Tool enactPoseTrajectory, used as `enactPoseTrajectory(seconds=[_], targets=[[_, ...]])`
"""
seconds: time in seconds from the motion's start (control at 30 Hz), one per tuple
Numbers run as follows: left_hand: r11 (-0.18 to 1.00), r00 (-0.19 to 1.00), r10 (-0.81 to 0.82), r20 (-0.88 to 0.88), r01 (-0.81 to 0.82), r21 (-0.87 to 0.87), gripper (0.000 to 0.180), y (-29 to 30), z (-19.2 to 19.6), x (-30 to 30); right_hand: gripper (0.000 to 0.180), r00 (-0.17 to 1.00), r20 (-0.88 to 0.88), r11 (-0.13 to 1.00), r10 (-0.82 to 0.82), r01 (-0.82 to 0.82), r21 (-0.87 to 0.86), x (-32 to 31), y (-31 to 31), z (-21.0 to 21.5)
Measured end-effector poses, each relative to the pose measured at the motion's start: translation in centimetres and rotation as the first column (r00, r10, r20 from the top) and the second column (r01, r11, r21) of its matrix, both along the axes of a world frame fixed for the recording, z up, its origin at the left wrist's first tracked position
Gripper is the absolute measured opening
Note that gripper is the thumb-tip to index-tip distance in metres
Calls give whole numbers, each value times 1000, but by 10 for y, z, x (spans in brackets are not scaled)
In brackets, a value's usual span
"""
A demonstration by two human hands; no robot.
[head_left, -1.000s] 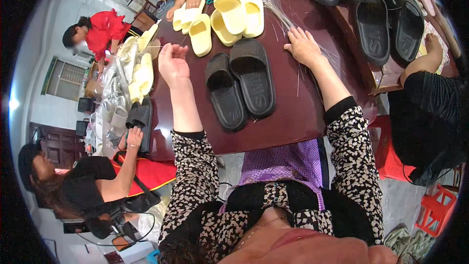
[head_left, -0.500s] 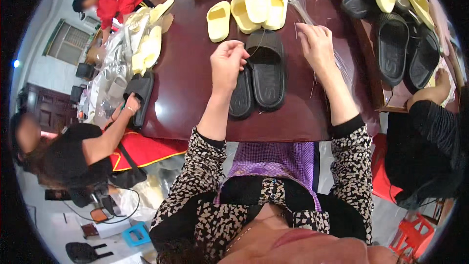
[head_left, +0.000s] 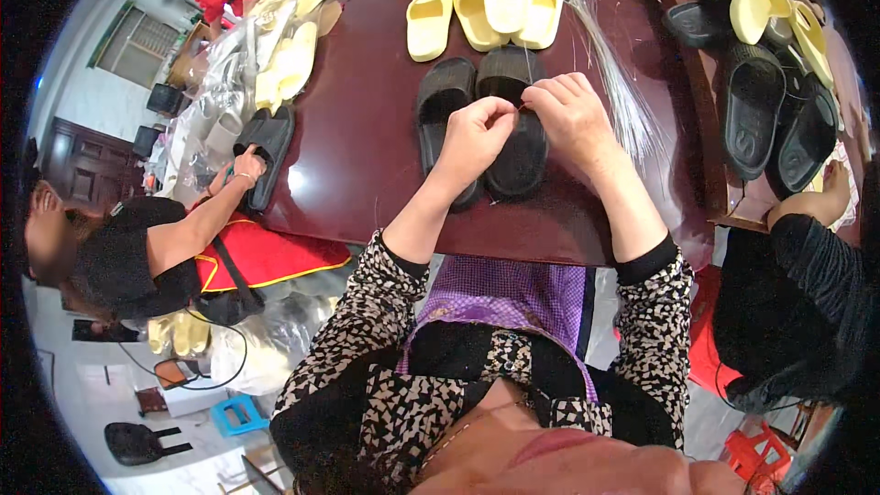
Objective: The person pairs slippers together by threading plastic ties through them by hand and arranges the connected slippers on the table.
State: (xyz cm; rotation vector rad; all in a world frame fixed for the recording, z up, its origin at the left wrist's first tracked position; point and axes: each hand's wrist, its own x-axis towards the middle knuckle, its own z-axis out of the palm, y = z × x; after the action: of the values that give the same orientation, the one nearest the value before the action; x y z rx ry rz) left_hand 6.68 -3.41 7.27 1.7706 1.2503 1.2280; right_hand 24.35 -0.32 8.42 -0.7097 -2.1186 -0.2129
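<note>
My left hand [head_left: 475, 142] and my right hand [head_left: 576, 119] meet above a pair of black slide sandals. Both are closed in a pinch on a thin thread [head_left: 521, 108], which is hard to make out. The left black slide [head_left: 446, 87] is partly covered by my left hand and wrist. The other black slide [head_left: 515, 165] lies beneath my fingers, its middle hidden. Just right of my right hand, a loose bundle of fine whitish strands [head_left: 616, 69] is spread over the table.
Beyond the black pair sit several pale yellow slides [head_left: 429, 26] on the dark red table [head_left: 357, 156]. More slides [head_left: 753, 115] fill a tray at the right. Bagged slides [head_left: 291, 64] line the left edge, where a co-worker's hand [head_left: 249, 165] touches a black slide. Other people sit or stand around.
My hands were apart and have come together over the right black slide. My right hand has moved left, off the strands; my left has moved right. The view has shifted slightly.
</note>
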Motion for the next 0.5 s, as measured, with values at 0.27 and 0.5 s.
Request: enactPoseTrajectory(seconds=[0.27,0.5], targets=[[996,983,13,-183,4,91,8,-40,-1,-28,11,969,-222,994,-105,95,-57,21,9,-2],[965,937,-59,-344,142,222,5,-82,4,-47,9,986,-162,959,24,-69,-276,7,-6,-8]])
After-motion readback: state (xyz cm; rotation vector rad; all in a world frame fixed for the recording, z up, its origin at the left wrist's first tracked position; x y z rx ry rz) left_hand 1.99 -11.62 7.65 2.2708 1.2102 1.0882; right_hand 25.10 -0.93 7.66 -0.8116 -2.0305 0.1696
